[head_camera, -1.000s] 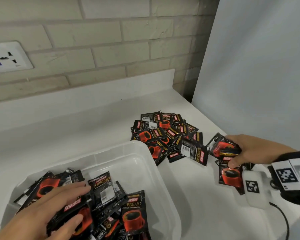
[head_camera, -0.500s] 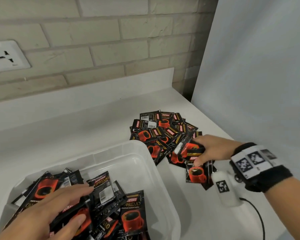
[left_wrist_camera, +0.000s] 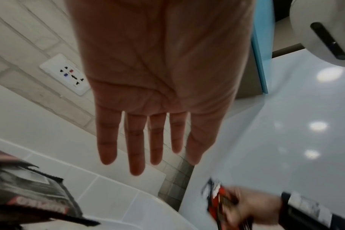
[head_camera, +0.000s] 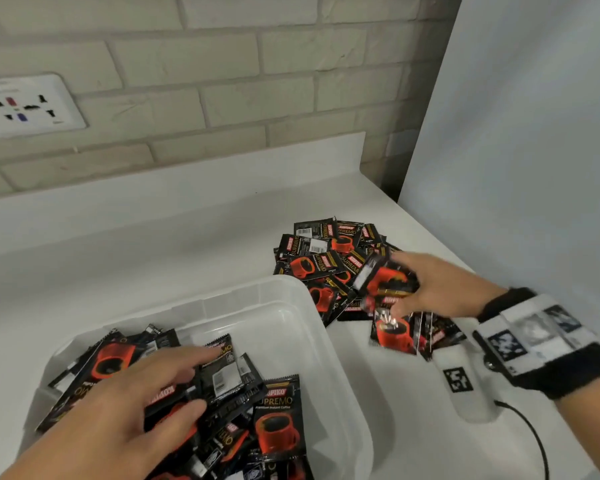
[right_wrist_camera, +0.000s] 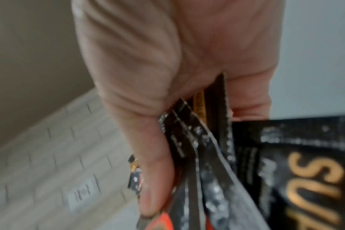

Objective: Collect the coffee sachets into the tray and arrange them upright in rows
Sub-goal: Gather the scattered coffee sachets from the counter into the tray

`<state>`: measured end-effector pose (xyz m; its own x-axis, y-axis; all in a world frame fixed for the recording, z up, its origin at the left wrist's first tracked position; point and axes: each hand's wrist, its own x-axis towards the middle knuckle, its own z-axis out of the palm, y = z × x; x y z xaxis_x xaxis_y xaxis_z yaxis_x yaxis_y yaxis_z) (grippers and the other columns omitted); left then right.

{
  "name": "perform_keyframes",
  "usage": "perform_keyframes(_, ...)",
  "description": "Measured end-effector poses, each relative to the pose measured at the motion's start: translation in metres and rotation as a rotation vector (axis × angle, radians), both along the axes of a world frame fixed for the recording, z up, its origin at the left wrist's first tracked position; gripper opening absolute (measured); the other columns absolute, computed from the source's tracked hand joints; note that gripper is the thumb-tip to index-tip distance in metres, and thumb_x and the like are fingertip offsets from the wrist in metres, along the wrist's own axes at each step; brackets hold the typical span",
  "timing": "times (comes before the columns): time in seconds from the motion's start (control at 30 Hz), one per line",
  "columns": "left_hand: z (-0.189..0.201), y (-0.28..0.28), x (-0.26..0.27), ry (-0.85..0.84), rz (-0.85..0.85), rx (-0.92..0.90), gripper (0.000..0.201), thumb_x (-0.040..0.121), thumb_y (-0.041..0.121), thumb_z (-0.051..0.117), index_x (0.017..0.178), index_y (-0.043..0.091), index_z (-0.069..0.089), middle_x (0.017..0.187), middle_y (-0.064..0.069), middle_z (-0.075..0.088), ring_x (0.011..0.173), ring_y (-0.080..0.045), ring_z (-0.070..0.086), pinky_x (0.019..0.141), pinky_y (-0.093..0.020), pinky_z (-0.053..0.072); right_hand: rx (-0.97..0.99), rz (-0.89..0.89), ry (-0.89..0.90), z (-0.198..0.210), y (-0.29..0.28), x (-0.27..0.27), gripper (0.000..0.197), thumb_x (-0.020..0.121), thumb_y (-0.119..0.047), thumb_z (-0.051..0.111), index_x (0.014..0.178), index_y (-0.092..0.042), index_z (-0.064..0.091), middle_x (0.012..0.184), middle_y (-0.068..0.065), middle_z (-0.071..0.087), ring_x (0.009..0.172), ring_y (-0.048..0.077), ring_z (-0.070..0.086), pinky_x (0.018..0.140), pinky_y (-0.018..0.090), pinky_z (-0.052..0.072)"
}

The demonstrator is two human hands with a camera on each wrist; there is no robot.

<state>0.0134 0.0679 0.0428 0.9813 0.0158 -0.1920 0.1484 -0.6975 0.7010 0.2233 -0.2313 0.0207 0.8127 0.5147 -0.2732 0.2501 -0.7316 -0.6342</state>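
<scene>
- Two bare hands work over a white counter that runs along a pale brick wall.
- The right hand pinches a bunch of black-and-red coffee sachets between thumb and curled fingers; the right wrist view shows several sachet edges fanned out under the thumb.
- That held bunch hangs just above the near edge of a loose pile of sachets lying flat on the counter, beside the far right corner of the tray.
- The left hand is inside the clear plastic tray, fingers straight and slightly spread, resting on the heap of sachets in the tray; the left wrist view shows the fingers extended with narrow gaps between them.
- The sachets in the tray lie jumbled and overlapping, mostly flat or tilted, filling its near left part.
- A white wall socket sits on the brick wall at the left.
</scene>
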Motion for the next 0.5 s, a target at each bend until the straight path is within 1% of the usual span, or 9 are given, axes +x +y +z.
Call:
perform_keyframes(0.03, 0.004, -0.004, 0.003, 0.007, 0.023, -0.024, 0.058, 0.050, 0.086, 0.055, 0.106, 0.073, 0.044, 0.112, 0.040, 0.055, 0.096, 0.011, 0.061, 0.089, -0.031, 0.050, 0.100, -0.048, -0.042, 0.014, 0.003, -0.005, 0.042, 0.067, -0.010, 0.080, 0.095, -0.028, 0.055, 0.089, -0.013, 0.066, 0.081, 0.004, 0.064, 0.069, 0.013, 0.046)
perform_keyframes(0.07, 0.005, -0.010, 0.010, -0.004, 0.017, -0.082, 0.066, 0.044, 0.091, 0.052, 0.107, 0.073, 0.044, 0.113, 0.041, 0.054, 0.098, 0.012, 0.059, 0.090, -0.028, 0.047, 0.211, -0.089, -0.075, 0.027, 0.007, -0.011, 0.042, 0.066, -0.009, 0.080, 0.094, -0.027, 0.055, 0.087, -0.011, 0.067, 0.078, 0.004, 0.065, 0.067, 0.012, 0.047)
perform_keyframes(0.13, 0.007, -0.018, 0.020, 0.002, -0.005, -0.194, 0.077, 0.036, 0.091, 0.056, 0.109, 0.075, 0.039, 0.118, 0.041, 0.051, 0.105, 0.014, 0.054, 0.088, -0.023, 0.045, 0.390, -0.096, -0.100, 0.047, 0.022, -0.029, 0.045, 0.064, -0.008, 0.080, 0.097, -0.026, 0.055, 0.090, -0.009, 0.067, 0.080, 0.003, 0.065, 0.072, 0.014, 0.050)
perform_keyframes(0.17, 0.011, -0.023, 0.024, -0.004, -0.020, -0.243, 0.081, 0.034, 0.088, 0.060, 0.110, 0.076, 0.036, 0.121, 0.041, 0.049, 0.108, 0.014, 0.053, 0.085, -0.023, 0.047, 0.420, -0.054, -0.108, 0.052, 0.033, -0.039, 0.047, 0.064, -0.010, 0.081, 0.098, -0.027, 0.053, 0.092, -0.009, 0.066, 0.082, 0.002, 0.064, 0.076, 0.015, 0.050)
perform_keyframes(0.27, 0.016, -0.033, 0.031, -0.050, -0.062, -0.292, 0.086, 0.033, 0.084, 0.066, 0.112, 0.077, 0.031, 0.124, 0.043, 0.044, 0.111, 0.012, 0.052, 0.083, -0.024, 0.050, 0.338, 0.149, -0.121, 0.048, 0.069, -0.075, 0.049, 0.068, -0.019, 0.080, 0.106, -0.026, 0.050, 0.099, -0.007, 0.064, 0.090, 0.007, 0.063, 0.081, 0.026, 0.051)
perform_keyframes(0.33, 0.018, -0.036, 0.031, -0.053, -0.045, -0.304, 0.087, 0.031, 0.083, 0.067, 0.111, 0.078, 0.031, 0.122, 0.046, 0.042, 0.109, 0.012, 0.054, 0.080, -0.017, 0.051, 0.242, 0.315, -0.136, 0.034, 0.090, -0.096, 0.050, 0.073, -0.023, 0.075, 0.113, -0.024, 0.045, 0.102, -0.001, 0.064, 0.091, 0.016, 0.062, 0.079, 0.034, 0.051)
perform_keyframes(0.4, 0.017, -0.031, 0.028, -0.047, -0.016, -0.284, 0.088, 0.030, 0.085, 0.065, 0.111, 0.078, 0.030, 0.123, 0.045, 0.042, 0.108, 0.014, 0.052, 0.074, -0.010, 0.050, 0.139, 0.465, -0.163, 0.020, 0.103, -0.110, 0.053, 0.077, -0.021, 0.072, 0.119, -0.021, 0.039, 0.106, 0.007, 0.062, 0.094, 0.024, 0.059, 0.075, 0.035, 0.048)
perform_keyframes(0.43, 0.017, -0.028, 0.024, -0.044, -0.014, -0.235, 0.089, 0.030, 0.087, 0.063, 0.112, 0.079, 0.028, 0.123, 0.045, 0.041, 0.109, 0.016, 0.050, 0.073, -0.011, 0.050, 0.095, 0.523, -0.136, 0.014, 0.108, -0.113, 0.057, 0.078, -0.019, 0.072, 0.122, -0.018, 0.037, 0.110, 0.011, 0.061, 0.097, 0.027, 0.058, 0.075, 0.036, 0.047)
perform_keyframes(0.5, 0.016, -0.023, 0.015, -0.048, -0.028, -0.137, 0.089, 0.033, 0.091, 0.056, 0.115, 0.079, 0.024, 0.126, 0.048, 0.036, 0.110, 0.020, 0.045, 0.079, -0.017, 0.047, 0.020, 0.605, -0.042, 0.007, 0.116, -0.117, 0.067, 0.076, -0.020, 0.074, 0.129, -0.014, 0.033, 0.119, 0.017, 0.056, 0.105, 0.032, 0.054, 0.083, 0.039, 0.046)
